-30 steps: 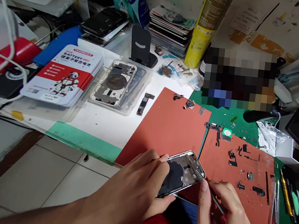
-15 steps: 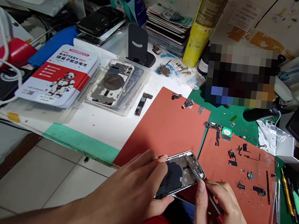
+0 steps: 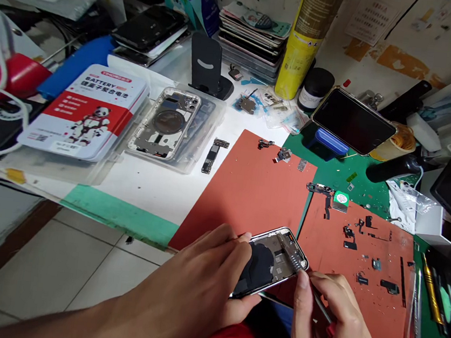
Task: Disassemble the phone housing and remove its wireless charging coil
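My left hand [image 3: 203, 288] grips an opened phone housing [image 3: 276, 259] by its lower half, at the near edge of the bench. The housing has a silver frame and a dark round coil inside. My right hand [image 3: 330, 324] pinches a thin tool with a red end [image 3: 325, 313], whose tip rests at the housing's right edge. Both hands are closed.
Two red mats [image 3: 251, 188] [image 3: 364, 271] carry several small phone parts. A second empty housing [image 3: 165, 124] lies in a clear tray beside a battery box [image 3: 85, 112]. A phone [image 3: 353, 121] leans on a blue stand; a yellow can [image 3: 305, 42] and tools [image 3: 434, 301] stand around.
The view has shifted slightly left and down. My hands and the housing keep nearly the same pose; the right hand has edged a little closer to the housing.
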The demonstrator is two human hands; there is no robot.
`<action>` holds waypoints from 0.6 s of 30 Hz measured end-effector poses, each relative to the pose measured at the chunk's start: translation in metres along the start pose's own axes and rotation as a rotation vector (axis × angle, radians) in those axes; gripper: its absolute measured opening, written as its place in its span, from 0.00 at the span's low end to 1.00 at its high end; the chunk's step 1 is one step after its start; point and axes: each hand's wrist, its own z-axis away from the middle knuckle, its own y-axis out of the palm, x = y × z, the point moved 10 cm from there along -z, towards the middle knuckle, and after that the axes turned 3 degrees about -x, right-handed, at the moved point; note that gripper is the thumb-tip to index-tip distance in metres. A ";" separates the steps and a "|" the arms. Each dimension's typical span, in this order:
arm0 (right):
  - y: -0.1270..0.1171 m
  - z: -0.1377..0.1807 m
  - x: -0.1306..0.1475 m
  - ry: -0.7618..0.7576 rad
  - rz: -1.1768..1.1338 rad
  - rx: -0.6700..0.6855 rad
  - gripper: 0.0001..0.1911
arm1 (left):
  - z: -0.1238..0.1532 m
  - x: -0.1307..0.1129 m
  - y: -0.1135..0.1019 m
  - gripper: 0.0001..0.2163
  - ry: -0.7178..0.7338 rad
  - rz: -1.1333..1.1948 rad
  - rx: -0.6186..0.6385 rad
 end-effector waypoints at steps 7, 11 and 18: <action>0.001 0.000 0.000 -0.022 -0.027 0.007 0.13 | -0.002 0.006 0.001 0.14 -0.065 0.039 0.007; 0.001 -0.003 0.002 -0.022 -0.040 0.019 0.13 | -0.002 0.006 0.000 0.15 -0.072 0.052 0.007; 0.000 -0.002 0.002 -0.034 -0.032 0.009 0.13 | -0.001 0.005 0.004 0.14 -0.070 0.051 0.039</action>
